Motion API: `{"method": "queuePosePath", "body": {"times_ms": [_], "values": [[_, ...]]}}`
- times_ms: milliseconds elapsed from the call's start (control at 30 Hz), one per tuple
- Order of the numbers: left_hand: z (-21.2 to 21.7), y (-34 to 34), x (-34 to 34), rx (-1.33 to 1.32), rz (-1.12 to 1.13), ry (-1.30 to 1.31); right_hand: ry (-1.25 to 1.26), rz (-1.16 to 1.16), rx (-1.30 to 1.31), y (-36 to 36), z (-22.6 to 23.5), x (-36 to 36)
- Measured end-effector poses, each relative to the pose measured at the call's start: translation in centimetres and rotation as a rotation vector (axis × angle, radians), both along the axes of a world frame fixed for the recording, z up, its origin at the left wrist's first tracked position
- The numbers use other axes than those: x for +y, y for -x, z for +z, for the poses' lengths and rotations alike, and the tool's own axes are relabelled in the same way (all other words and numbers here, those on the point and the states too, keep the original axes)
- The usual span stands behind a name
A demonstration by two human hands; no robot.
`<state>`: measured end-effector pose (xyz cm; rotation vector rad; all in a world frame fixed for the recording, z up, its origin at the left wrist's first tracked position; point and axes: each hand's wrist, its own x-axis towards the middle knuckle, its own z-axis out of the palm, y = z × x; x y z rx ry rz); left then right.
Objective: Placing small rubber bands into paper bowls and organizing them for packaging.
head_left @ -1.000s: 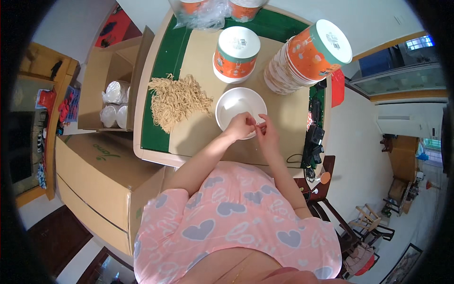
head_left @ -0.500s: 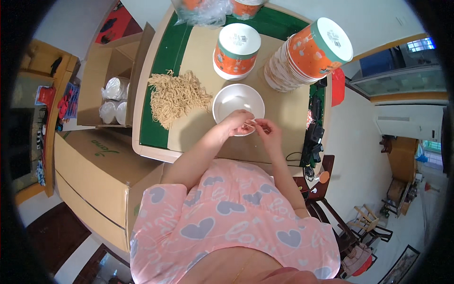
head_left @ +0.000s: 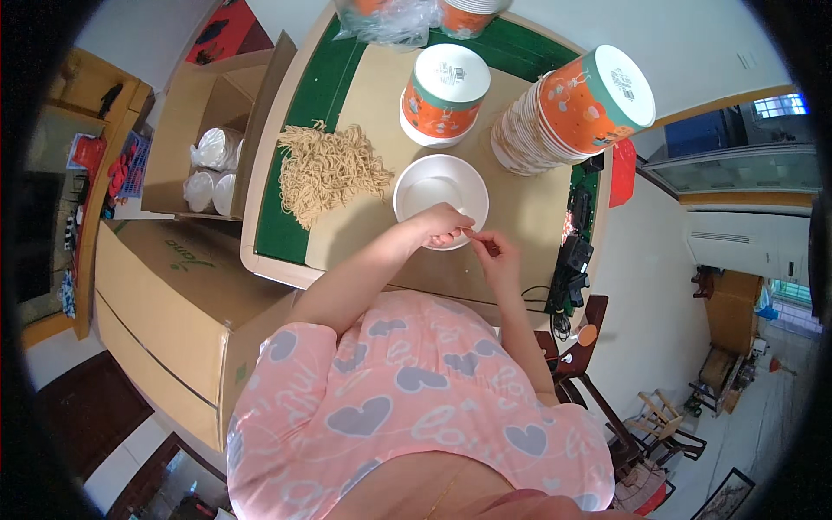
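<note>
Over the near rim of a white paper bowl, my left hand is closed with its fingers curled in. My right hand pinches close beside it, thumb against fingertips. Between them shows a little of a thin pale string; most of it is hidden by the fingers. A tangled heap of beige strings lies left of the bowl. Behind the bowl stands a short upside-down stack of orange and green paper buckets with white bases.
A tall leaning stack of the same buckets stands at the right. Black adapters and cables line the table's right edge. More buckets and clear plastic wrap sit at the back. Left of the table are an open carton and a large closed carton.
My left hand has turned so its back faces up more, and the fingers are curled tighter. The right hand remains pinched beside it. The whole view has shifted slightly.
</note>
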<state>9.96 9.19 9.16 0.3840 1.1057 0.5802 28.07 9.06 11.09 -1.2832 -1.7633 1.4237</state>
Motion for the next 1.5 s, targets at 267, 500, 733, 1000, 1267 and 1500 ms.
{"method": "queuePosePath", "body": {"times_ms": [267,500,733,1000,1267,1500], "values": [[2.3,-0.1,0.3,0.136,-0.216,0.012,-0.202,-0.017,-0.159,1.2,1.2,-0.9],[-1.3,-0.3,0.3,-0.042,-0.139,0.067,-0.347,-0.004,-0.152,1.2,-0.3,-1.3],[-0.8,-0.3,-0.3,-0.113,-0.117,0.141,-0.373,-0.052,-0.082,0.3,-1.1,-1.8],[-0.8,-0.1,-0.7,-0.221,-0.04,0.09,-0.409,-0.008,-0.078,-0.3,-1.4,-1.8],[-0.3,-2.2,-3.0,0.277,0.075,-0.652,0.443,-0.281,0.276,-1.1,-1.9,-1.4],[1.3,-2.3,-3.9,0.57,-0.013,-0.847,0.276,-0.311,0.294,-0.6,-1.4,-2.2]]}}
